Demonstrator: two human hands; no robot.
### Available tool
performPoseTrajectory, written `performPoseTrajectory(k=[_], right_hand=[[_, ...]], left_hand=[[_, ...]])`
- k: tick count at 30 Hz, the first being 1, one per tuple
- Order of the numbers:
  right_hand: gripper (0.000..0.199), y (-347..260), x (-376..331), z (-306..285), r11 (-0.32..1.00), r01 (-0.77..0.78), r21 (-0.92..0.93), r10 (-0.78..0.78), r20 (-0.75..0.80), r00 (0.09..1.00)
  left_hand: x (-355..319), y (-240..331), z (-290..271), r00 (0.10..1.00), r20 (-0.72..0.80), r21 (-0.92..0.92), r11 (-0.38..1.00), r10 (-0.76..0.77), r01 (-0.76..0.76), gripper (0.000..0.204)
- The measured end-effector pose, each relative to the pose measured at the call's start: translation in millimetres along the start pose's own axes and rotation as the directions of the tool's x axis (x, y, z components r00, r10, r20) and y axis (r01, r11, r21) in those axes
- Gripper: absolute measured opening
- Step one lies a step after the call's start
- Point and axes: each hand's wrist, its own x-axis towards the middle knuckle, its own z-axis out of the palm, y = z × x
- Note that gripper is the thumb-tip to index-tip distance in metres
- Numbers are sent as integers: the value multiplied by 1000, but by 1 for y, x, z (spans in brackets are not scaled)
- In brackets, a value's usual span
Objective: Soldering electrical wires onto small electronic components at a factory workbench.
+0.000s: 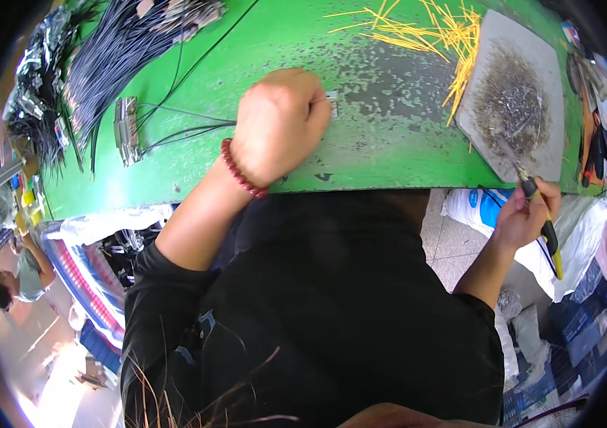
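Note:
My left hand (278,121) is closed in a fist on the green table, a red bead bracelet at its wrist. Dark thin wires (193,130) run into this hand from a metal connector block (127,132) to its left. The edge of a small pale metal piece (332,104) shows beyond its fingers; the rest is hidden. My right hand (526,214) grips a soldering iron (549,235) with a yellow and black handle. The iron's front end points at the near edge of a grey board (559,121), which carries brown stains and shiny metal bits.
Loose yellow strips (453,43) lie at the far right beside the board. A bundle of black wires (114,68) with metal ends fills the far left. Hand tools (592,150) lie at the right edge. White sacks (567,264) stand below the table; another person (25,278) is at far left.

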Motion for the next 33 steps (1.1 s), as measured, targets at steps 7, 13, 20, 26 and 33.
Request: performPoseTrajectory(k=[7,13,20,26,33], right_hand=[[17,14,-28,120,989,-115,93,71,388,919],[18,32,-33,138,980,-178,84,115,490,864],[22,34,-35,140,988,-145,45,111,431,895],[24,33,-34,141,990,-138,32,107,461,881],[25,33,-35,141,991,-129,23,104,460,882]], left_hand=[[1,-3,-4,1000,21,51,999,12,-13,5],[3,-7,-4,999,39,-25,1000,-1,2,6],[2,-10,-3,998,61,-36,999,3,-1,8],[2,-7,-3,998,45,30,999,36,-37,11],[2,-4,-5,998,62,79,996,30,-35,11]])
